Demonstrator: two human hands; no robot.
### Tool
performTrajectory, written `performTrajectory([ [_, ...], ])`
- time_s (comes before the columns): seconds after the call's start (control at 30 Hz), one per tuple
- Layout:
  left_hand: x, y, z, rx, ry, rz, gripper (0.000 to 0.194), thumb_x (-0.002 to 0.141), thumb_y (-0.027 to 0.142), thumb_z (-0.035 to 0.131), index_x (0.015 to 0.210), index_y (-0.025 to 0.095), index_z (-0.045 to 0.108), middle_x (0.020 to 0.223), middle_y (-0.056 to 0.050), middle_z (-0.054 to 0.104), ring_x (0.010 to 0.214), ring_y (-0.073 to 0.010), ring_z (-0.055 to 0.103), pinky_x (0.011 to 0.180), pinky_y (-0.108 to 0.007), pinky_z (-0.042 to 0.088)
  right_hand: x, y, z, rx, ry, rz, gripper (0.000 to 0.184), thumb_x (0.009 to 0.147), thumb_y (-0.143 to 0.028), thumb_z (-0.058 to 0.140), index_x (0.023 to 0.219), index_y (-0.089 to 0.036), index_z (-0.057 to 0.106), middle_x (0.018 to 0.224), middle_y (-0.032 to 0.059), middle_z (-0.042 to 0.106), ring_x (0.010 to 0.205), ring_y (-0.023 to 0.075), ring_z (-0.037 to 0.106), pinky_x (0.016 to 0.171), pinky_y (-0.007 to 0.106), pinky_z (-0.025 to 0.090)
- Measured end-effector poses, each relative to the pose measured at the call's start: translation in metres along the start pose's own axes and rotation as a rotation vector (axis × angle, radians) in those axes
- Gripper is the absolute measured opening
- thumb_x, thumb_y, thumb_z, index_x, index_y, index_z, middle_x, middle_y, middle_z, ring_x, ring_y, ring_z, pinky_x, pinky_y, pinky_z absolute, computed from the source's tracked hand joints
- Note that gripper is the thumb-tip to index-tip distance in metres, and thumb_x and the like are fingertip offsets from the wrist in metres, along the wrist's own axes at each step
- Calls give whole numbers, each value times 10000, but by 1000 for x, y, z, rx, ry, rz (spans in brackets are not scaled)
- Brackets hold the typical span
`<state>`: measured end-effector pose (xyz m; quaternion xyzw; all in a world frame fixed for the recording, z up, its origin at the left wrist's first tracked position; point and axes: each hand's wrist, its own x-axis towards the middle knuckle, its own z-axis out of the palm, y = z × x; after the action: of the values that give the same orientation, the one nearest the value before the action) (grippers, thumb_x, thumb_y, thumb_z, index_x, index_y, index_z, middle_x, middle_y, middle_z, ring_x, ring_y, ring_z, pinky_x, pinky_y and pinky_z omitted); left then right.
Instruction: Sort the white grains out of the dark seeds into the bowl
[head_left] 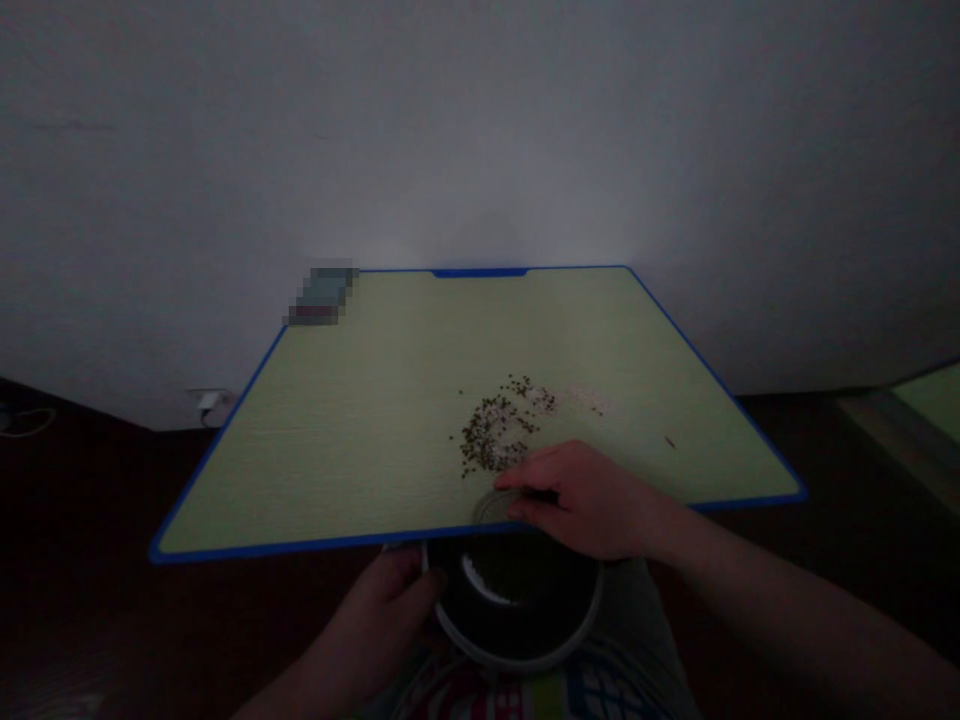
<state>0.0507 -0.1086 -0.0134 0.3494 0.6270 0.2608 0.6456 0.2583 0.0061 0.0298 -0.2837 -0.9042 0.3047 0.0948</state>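
My left hand (401,590) grips the rim of a dark round pot (517,620) with a pale edge, held at my lap under the table's front edge. Dark shiny contents or a glossy inside show in it; I cannot tell which. At the front edge my right hand (577,500) is curled, thumb and fingers around a faint, clear, round piece with rings (491,508), its kind unclear. Just beyond these fingertips lie small dark green beans (480,430) mixed with white grains like rice (540,400), scattered over the tabletop.
The pale green table (337,430) has a blue rim and stands against a grey wall (487,130). A blurred-out flat object (322,295) lies at its far left corner. A small dark sliver (670,442) is on the right. A plug sits in a wall socket (208,398) at left.
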Motion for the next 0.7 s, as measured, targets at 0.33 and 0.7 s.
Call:
performTrajectory([
  [0.33,7,-3,2,54,-23,51,255,773,356,545,738,151,693,715,-61,721,730,-227,657,751,-317,519,-68,40,-22,118,386,296,233,846,-306,583,1016,-199,702,850,35,727,726,164,657,647,275,504],
  [0.7,13,6,17,142,54,48,271,729,373,543,783,193,739,769,-55,749,872,-279,675,833,-347,524,-85,94,-41,102,680,540,285,785,-402,599,948,-184,684,810,56,722,711,198,661,652,329,519],
])
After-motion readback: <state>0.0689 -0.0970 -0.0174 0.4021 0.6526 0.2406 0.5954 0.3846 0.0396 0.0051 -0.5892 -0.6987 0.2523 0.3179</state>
